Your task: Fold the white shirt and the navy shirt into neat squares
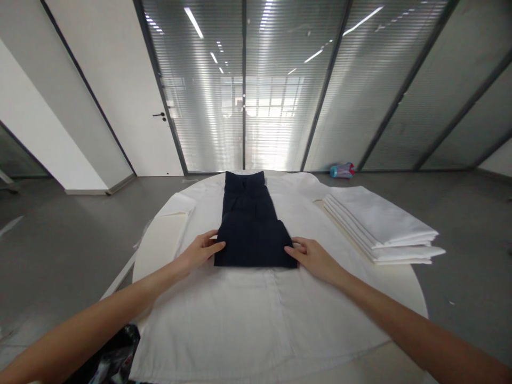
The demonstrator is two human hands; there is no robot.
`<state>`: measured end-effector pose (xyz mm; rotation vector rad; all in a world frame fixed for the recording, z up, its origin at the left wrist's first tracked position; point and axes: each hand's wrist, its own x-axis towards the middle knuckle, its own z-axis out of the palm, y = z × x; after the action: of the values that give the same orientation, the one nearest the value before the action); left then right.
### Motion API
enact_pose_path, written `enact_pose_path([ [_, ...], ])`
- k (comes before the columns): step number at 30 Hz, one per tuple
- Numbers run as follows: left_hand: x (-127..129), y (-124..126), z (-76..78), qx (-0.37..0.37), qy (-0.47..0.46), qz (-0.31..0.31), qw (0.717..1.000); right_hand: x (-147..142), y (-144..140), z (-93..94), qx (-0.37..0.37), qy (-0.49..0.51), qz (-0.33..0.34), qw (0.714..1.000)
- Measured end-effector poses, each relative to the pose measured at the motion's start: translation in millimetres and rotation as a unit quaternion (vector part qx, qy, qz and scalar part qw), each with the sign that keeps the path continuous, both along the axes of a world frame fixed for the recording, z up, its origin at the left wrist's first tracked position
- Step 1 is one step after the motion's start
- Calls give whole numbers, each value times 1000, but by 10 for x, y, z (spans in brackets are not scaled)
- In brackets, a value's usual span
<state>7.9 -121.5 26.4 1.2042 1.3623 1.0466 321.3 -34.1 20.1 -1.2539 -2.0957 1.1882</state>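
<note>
Folded dark navy trousers [254,240] lie in the middle of the table, waistband at the far end and a folded edge towards me. My left hand [200,249] pinches their left side, thumb on top and fingers at the edge. On the opposite side, my right hand [314,257] grips the fabric in the same way. Beneath the trousers a white garment [236,314] is spread flat, one sleeve out to the left; it looks like a long shirt or coat. Fingertips under the navy cloth are partly hidden.
A stack of folded white cloth [380,221] sits at the right of the round white table [414,288], its corner overhanging the edge. A black plastic bag [120,352] is low at the left. A blue and red object [342,170] lies on the floor by the glass partition.
</note>
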Motion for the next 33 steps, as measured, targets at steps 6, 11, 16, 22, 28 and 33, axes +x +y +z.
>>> enact_pose_path([
  [6,-109,-70,45,-72,-5,1,997,1,-69,-39,4,7,-36,999],
  [11,-137,-128,44,-125,-57,-44,990,-12,-100,-103,28,-12,-46,998],
  [16,-88,-203,44,-124,-73,-63,988,-16,-140,-143,75,-27,-43,996],
  [22,-187,-187,123,-82,73,-87,990,33,-76,-103,196,-91,-40,976],
  [28,0,25,432,216,461,-44,860,-237,26,166,350,-134,39,926],
  [33,323,377,161,284,506,-142,802,-561,87,64,371,-210,132,895],
])
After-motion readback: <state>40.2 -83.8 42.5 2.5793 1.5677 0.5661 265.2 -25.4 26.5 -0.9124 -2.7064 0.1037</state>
